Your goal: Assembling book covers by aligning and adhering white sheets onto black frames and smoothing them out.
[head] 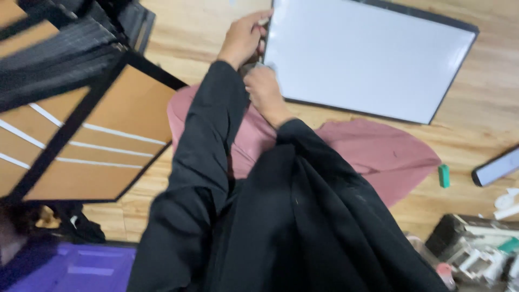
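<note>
A white board with a thin dark frame [367, 59] lies flat on the wooden floor. My left hand [243, 40] is at the board's left edge, its fingers pinched on a small light object at the frame. My right hand [265, 89] sits just below it, near the board's lower left corner, fingers curled over something small and grey that is mostly hidden. Both arms wear long black sleeves. Pink fabric [378, 151] spreads over my legs below the board.
A brown panel with black frame and white stripes [92, 135] stands at left. A green eraser-like block [444, 176] and a phone [496, 167] lie at right. A cluttered box of small items [476, 249] is at lower right, purple mat [81, 267] at lower left.
</note>
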